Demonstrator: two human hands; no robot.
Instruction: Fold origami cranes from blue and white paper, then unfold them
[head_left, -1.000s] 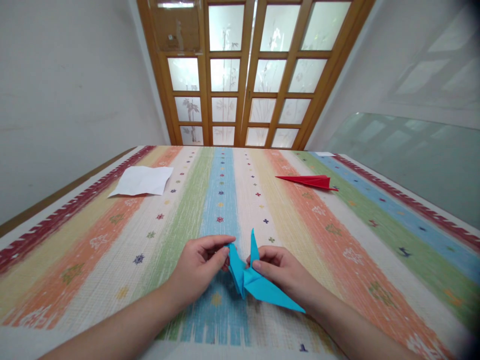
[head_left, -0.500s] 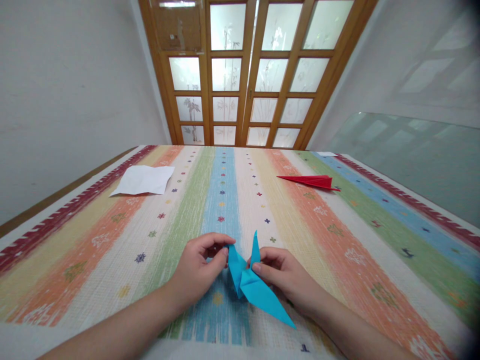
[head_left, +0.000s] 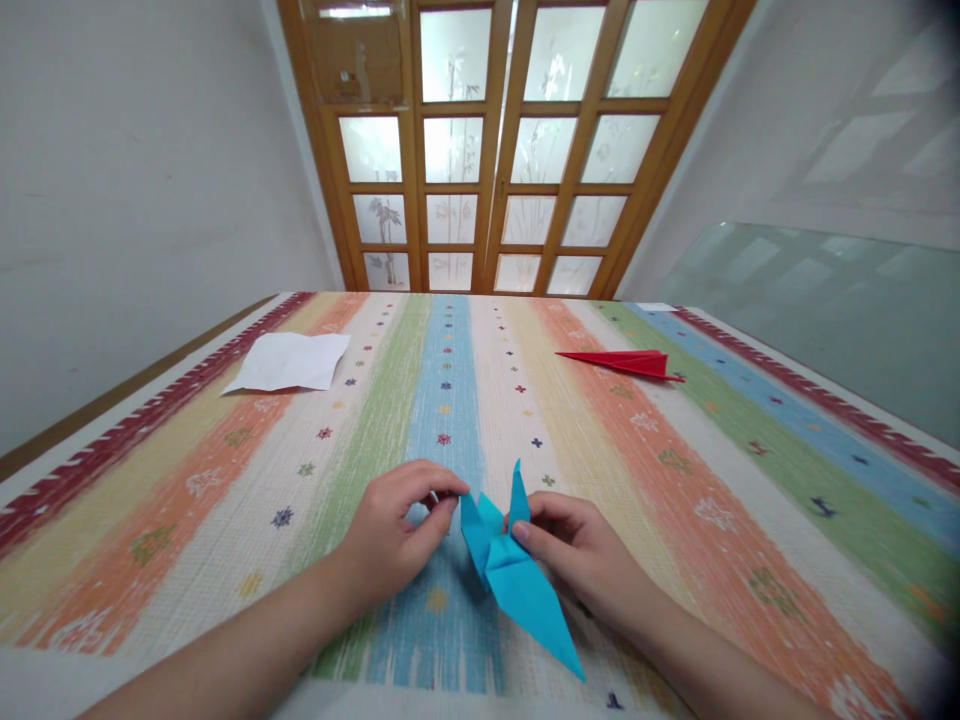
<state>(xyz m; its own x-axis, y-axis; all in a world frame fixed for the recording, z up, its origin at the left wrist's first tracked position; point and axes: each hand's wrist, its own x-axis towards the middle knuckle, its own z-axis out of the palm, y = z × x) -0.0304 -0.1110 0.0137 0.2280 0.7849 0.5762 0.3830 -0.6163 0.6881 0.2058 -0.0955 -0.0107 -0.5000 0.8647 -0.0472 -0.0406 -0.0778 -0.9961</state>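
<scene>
A folded blue paper figure (head_left: 510,575) with two upright points and a long flap toward me is held just above the striped tablecloth (head_left: 675,480). My left hand (head_left: 394,535) pinches the tip of its left point between thumb and fingers. My right hand (head_left: 577,550) grips the figure's body and right point, thumb on top. Both forearms come in from the bottom edge.
A creased white paper sheet (head_left: 289,362) lies at the far left of the table. A folded red paper piece (head_left: 622,362) lies at the far right. Wooden glazed doors (head_left: 495,150) stand beyond the table's far edge; a glass panel (head_left: 810,310) leans at right.
The blue figure has turned slightly, its long flap swinging nearer to me and more downward. Both hands shifted a little with it and keep their hold.
</scene>
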